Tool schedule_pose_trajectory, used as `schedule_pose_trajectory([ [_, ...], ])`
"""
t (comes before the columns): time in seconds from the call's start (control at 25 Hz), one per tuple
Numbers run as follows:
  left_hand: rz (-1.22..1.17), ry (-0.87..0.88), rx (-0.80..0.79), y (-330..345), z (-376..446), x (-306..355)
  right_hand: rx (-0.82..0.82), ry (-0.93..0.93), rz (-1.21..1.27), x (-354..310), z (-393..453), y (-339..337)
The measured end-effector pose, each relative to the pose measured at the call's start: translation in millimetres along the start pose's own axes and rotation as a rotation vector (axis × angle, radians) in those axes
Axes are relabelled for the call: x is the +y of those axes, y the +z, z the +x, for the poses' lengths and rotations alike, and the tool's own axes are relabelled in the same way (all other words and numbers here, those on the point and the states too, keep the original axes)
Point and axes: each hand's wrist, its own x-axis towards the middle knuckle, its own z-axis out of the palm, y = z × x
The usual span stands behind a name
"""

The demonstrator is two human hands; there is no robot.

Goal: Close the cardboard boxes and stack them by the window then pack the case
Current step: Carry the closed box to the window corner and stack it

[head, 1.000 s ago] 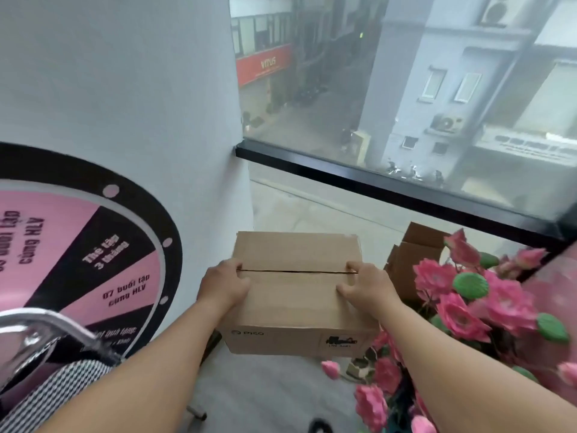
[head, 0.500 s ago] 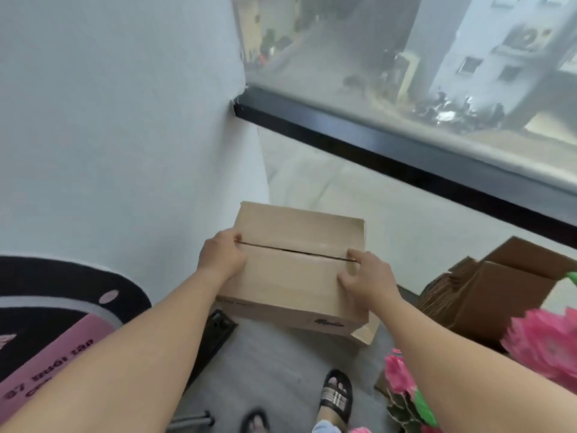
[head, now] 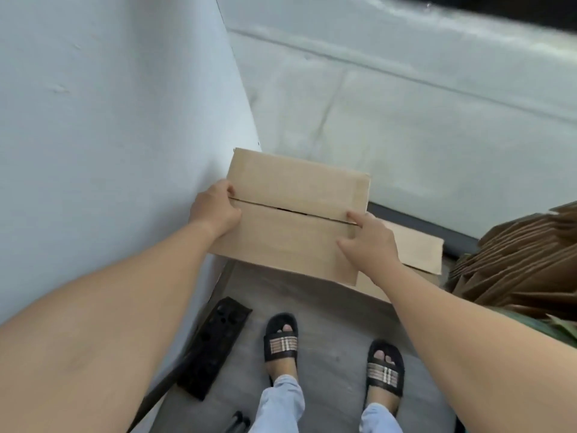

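Note:
A closed cardboard box (head: 290, 214) with its two top flaps meeting at a seam is held low over the floor in the corner by the window wall. My left hand (head: 215, 207) grips its left edge at the seam, fingers curled over the side. On the right edge, my right hand (head: 368, 242) holds the box with the thumb on top and the forefinger along the seam. A second cardboard box (head: 418, 251) lies under and to the right of the held one, mostly hidden by it.
A white wall (head: 109, 135) stands close on the left. A stack of flattened brown cardboard (head: 512, 264) fills the right side. A black perforated bracket (head: 212, 345) lies on the grey floor beside my sandalled feet (head: 281, 339).
The box has gone down toward the floor, my hands still holding its sides. My view has tilted down, so the window and pink flowers have left the frame and my feet show.

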Motion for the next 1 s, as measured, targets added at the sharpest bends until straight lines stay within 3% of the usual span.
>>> schedule_pose_trajectory([
  [0.28,0.011,0.026,-0.057,52.8,67.9,-29.8,-0.02,0.124,0.129,12.6,50.4,60.4],
  [0.44,0.032,-0.023,-0.083,61.0,81.2,-45.6,-0.105,0.06,0.007,20.8,56.2,84.5],
  [1.0,0.019,0.014,-0.149,81.8,68.4,-56.5,-0.099,0.005,-0.087,43.5,50.7,84.0],
])
